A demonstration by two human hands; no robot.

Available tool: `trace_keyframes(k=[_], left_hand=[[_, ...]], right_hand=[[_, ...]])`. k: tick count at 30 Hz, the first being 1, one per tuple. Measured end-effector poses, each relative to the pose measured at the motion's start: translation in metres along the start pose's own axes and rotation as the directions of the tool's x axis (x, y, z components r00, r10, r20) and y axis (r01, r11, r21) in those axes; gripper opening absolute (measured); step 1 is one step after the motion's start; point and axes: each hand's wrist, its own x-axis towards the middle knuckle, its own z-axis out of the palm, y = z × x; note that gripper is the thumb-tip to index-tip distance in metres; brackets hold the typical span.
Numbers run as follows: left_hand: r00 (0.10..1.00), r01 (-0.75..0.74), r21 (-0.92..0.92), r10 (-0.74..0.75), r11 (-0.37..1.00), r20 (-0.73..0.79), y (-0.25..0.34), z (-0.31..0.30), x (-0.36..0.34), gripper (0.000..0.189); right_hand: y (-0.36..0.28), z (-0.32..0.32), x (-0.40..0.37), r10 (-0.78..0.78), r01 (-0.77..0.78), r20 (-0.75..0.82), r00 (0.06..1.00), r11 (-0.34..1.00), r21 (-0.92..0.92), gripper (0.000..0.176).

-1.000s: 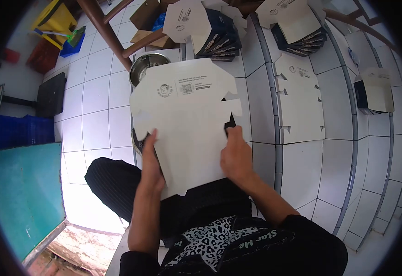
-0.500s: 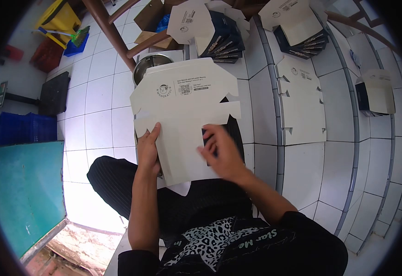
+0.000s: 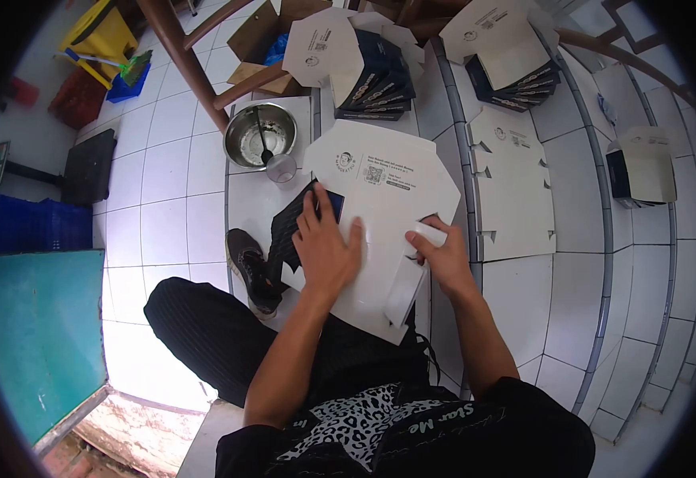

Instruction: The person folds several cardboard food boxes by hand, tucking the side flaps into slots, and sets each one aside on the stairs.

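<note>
A white cardboard box blank (image 3: 396, 167) with a printed logo and QR code rests across my lap, turned at an angle. My left hand (image 3: 325, 248) lies over its left side with the fingers stretched and the thumb apart. Its fingertips touch a folded part showing a navy face (image 3: 333, 203). On the right side, my right hand (image 3: 443, 251) pinches a white side flap, thumb on top and the other fingers partly hidden beneath. A folded side strip (image 3: 403, 293) stands up just below that hand.
A metal bowl (image 3: 244, 151) holds a dark-handled utensil, with a clear cup (image 3: 282, 167) beside it. Folded navy-and-white boxes (image 3: 376, 88) are stacked ahead, and another stack (image 3: 523, 80) stands farther right. Flat blanks (image 3: 515, 199) lie on the tiled step. Brown chair legs (image 3: 184, 64) rise ahead.
The box blank has turned clockwise and shifted right, uncovering the bowl. My left hand has moved onto its left side; my right hand has moved right and now grips a flap.
</note>
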Motion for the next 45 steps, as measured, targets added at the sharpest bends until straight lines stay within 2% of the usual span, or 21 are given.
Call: trace_keyframes(k=[1, 4, 5, 6, 8, 9, 12, 16, 17, 21, 24, 26, 27, 30, 32, 33, 36, 39, 42, 44, 45], left_hand=[[0.995, 0.04, -0.058, -0.034, 0.998, 0.095, 0.01, -0.003, -0.006, 0.093], [0.991, 0.052, -0.145, -0.033, 0.988, 0.13, 0.015, -0.009, -0.019, 0.1], [0.984, 0.027, -0.255, 0.019, 0.967, 0.176, 0.011, -0.035, -0.028, 0.099], [0.969, 0.147, -0.464, -0.032, 0.873, 0.246, 0.014, -0.053, -0.033, 0.099], [0.909, 0.388, -0.758, -0.083, 0.524, 0.408, 0.021, -0.079, -0.041, 0.098], [0.918, 0.357, -0.774, -0.044, 0.524, 0.394, 0.025, -0.087, -0.048, 0.092], [0.941, 0.259, -0.681, -0.019, 0.685, 0.338, 0.026, -0.089, -0.065, 0.09], [0.94, 0.332, -0.836, -0.083, 0.437, 0.33, 0.019, -0.065, -0.086, 0.087], [0.943, 0.312, -0.793, -0.07, 0.523, 0.325, 0.019, -0.069, -0.087, 0.084], [0.939, 0.329, -0.747, -0.112, 0.578, 0.326, 0.011, -0.077, -0.077, 0.065], [0.947, 0.309, -0.721, -0.13, 0.621, 0.294, -0.013, -0.082, -0.053, 0.052], [0.954, 0.297, -0.715, -0.164, 0.633, 0.252, -0.034, -0.092, -0.036, 0.046], [0.931, 0.362, -0.75, -0.251, 0.553, 0.264, -0.039, -0.1, -0.029, 0.047], [0.886, 0.406, -0.858, -0.366, 0.315, 0.285, -0.051, -0.112, -0.01, 0.048], [0.867, 0.388, -0.9, -0.409, 0.2, 0.283, -0.054, -0.111, -0.006, 0.049], [0.879, 0.354, -0.92, -0.395, 0.166, 0.267, -0.056, -0.106, -0.006, 0.051], [0.872, 0.352, -0.935, -0.376, 0.035, 0.314, -0.058, -0.099, -0.009, 0.055], [0.865, 0.354, -0.933, -0.401, 0.066, 0.3, -0.052, -0.093, -0.014, 0.058], [0.852, 0.388, -0.921, -0.395, 0.034, 0.344, -0.05, -0.095, -0.017, 0.058], [0.829, 0.397, -0.918, -0.422, -0.018, 0.367, -0.05, -0.091, -0.016, 0.057], [0.814, 0.404, -0.914, -0.438, -0.043, 0.381, -0.05, -0.089, -0.017, 0.056]], right_hand=[[-0.002, -0.004, 0.001, -0.014, 0.012, -0.055, 0.998, 0.999, -0.043, 0.019], [0.005, -0.018, 0.015, -0.043, 0.037, -0.202, 0.979, 0.999, -0.034, 0.02], [-0.005, -0.036, 0.022, -0.053, 0.007, -0.172, 0.984, 0.966, -0.258, 0.025], [-0.003, -0.044, 0.029, -0.155, 0.053, -0.179, 0.972, 0.88, -0.472, 0.025], [0.002, -0.052, 0.037, -0.342, 0.105, -0.116, 0.933, 0.564, -0.819, 0.026], [-0.025, -0.038, 0.031, -0.238, 0.034, -0.109, 0.965, 0.525, -0.85, 0.021], [0.004, -0.006, 0.046, -0.402, 0.115, -0.026, 0.915, 0.325, -0.939, 0.016], [0.0, 0.04, 0.027, -0.295, 0.217, 0.108, 0.949, 0.367, -0.905, 0.023], [-0.007, 0.043, 0.018, -0.282, 0.249, 0.143, 0.949, 0.391, -0.886, 0.028], [-0.021, 0.033, -0.002, -0.259, 0.36, 0.273, 0.926, 0.394, -0.846, 0.032], [-0.018, -0.007, 0.003, -0.249, 0.35, 0.261, 0.933, 0.8, -0.487, 0.036], [-0.001, -0.027, 0.006, -0.511, 0.421, -0.016, 0.859, 0.725, -0.545, 0.046], [0.011, -0.033, 0.007, -0.621, 0.44, -0.148, 0.769, 0.684, -0.581, 0.053], [0.048, -0.032, 0.006, -0.449, 0.371, -0.347, 0.824, 0.889, -0.268, 0.06], [0.04, -0.019, -0.012, -0.075, 0.092, -0.107, 0.991, 0.982, 0.162, 0.058], [0.033, -0.01, -0.017, 0.082, -0.102, 0.073, 0.994, 0.938, 0.333, 0.057], [0.037, 0.006, -0.012, 0.059, 0.017, -0.095, 0.994, 0.765, 0.643, 0.05], [0.026, 0.005, -0.005, -0.007, 0.014, -0.013, 1.0, 0.784, 0.62, 0.043], [0.027, 0.007, -0.003, -0.185, 0.201, -0.081, 0.979, 0.934, 0.297, 0.039], [0.017, 0.021, -0.01, -0.415, 0.428, -0.163, 0.895, 0.902, 0.053, 0.041], [0.008, 0.023, -0.019, -0.47, 0.466, -0.141, 0.871, 0.883, -0.065, 0.043]])
